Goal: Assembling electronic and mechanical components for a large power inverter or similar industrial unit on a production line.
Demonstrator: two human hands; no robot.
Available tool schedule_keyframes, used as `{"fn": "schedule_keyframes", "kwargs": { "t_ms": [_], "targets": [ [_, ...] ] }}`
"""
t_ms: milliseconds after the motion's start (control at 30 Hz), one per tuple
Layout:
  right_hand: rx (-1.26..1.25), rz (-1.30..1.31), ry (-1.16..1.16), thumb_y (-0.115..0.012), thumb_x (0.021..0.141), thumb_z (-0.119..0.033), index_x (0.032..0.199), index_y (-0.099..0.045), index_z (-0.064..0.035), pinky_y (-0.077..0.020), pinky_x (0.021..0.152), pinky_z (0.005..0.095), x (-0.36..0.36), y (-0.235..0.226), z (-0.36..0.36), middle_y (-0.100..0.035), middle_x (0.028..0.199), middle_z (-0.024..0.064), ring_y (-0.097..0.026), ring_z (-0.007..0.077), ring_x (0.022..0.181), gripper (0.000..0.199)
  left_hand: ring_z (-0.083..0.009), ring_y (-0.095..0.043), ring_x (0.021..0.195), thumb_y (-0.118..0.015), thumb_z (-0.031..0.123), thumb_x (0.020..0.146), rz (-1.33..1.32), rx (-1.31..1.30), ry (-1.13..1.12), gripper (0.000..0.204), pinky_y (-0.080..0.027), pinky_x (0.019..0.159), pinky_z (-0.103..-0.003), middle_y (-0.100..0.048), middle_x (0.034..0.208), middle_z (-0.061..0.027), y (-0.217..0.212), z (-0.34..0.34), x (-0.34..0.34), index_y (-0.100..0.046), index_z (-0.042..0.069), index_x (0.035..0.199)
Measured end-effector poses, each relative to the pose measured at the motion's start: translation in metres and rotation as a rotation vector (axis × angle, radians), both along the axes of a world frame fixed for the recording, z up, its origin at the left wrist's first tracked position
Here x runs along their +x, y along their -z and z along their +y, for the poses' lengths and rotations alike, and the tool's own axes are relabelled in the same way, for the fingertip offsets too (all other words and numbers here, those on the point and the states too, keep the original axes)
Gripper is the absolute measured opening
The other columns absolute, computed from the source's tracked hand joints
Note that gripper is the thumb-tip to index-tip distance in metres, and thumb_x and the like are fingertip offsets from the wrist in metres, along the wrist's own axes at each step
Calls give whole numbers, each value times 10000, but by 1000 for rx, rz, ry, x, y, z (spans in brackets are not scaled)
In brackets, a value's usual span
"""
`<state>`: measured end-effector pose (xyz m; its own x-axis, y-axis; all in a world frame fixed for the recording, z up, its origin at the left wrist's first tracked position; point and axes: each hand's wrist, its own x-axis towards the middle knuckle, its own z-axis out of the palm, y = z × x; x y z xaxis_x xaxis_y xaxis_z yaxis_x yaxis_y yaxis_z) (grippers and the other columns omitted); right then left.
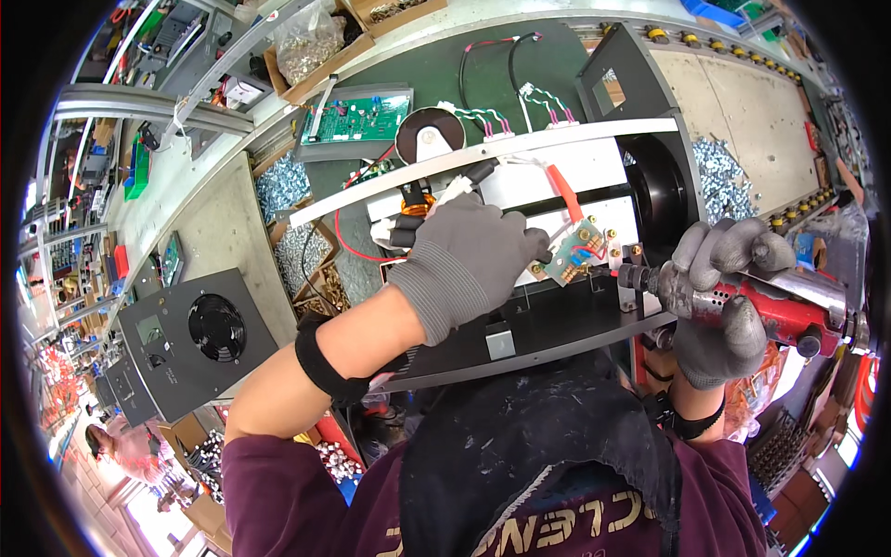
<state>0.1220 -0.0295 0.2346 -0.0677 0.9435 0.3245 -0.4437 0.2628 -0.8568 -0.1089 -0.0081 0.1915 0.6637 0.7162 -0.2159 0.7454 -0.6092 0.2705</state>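
Green-matted bench, parts bins around: left hand (469,260) pins a small circuit board (577,251), right hand's (724,306) grip wraps a red power screwdriver (789,311).

A long green table top (436,70) runs across a busy workshop. Cardboard boxes (316,56) with small metal parts sit at its far edge. Grey metal rails (139,107) cross on the left. Bright daylight glows at the lower left.

Landmark: open black metal chassis (557,325)
Left hand (469,260): gloved, pressing small green circuit board (575,252) inside chassis
Right hand (719,306): gripping red power screwdriver (789,311), tip at chassis's right edge
Behind chassis: larger green board (357,116) on desk (436,65)
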Motion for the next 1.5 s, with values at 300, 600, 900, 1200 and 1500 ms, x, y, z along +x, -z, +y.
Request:
{"fn": "schedule_keyframes", "kwargs": {
  "t_ms": [300, 600, 900, 1200, 1500],
  "targets": [
    [30, -20, 18, -711, 742, -209, 1163, -453, -98, -486, 538, 348, -7, 9, -2, -475, 863, 115, -550, 230, 669, 506, -216, -641, 688, -603, 610, 679, 17, 45, -54, 491, -476, 614, -354, -610, 690, -22, 5, 3, 11, -672, 167, 881],
    [129, -169, -94, -740, 776, -228, 1101, -446, -90, -519, 577, 328, -15, 11, 6, -535, 904, 151, -603, 252, 747, 460, -234, -642, 661, -581, 591, 726, 17, 90, -60, 473, -487, 618, -349, -621, 659, -39, 5, 3, 8, -678, 130, 763],
    [177, -278, -63, -716, 787, -175, 1094, -487, -73, -523, 626, 323, -36, 5, -3, -552, 942, 137, -592, 215, 760, 396, -184, -601, 567, -605, 515, 703, -71, 199, -35, 360, -446, 566, -323, -567, 584, -13, 21, 5, 1, -655, 159, 687],
    [6, -331, 36, -729, 754, -157, 1166, -465, -76, -497, 652, 352, -53, 3, -5, -527, 967, 129, -546, 193, 730, 496, -190, -607, 712, -627, 407, 735, -53, 105, 21, 250, -455, 632, -343, -596, 760, -20, 6, 6, 0, -646, 158, 732],
    [-2, -278, -84, -696, 774, -62, 1127, -435, 17, -521, 795, 324, -47, 5, -4, -556, 1007, 166, -602, 208, 907, 446, -255, -356, 1277, -758, 319, 633, -154, 366, 128, 398, -275, 1031, -553, -492, 1234, -46, 9, 41, -7, -660, 193, 997]
  ]
}}
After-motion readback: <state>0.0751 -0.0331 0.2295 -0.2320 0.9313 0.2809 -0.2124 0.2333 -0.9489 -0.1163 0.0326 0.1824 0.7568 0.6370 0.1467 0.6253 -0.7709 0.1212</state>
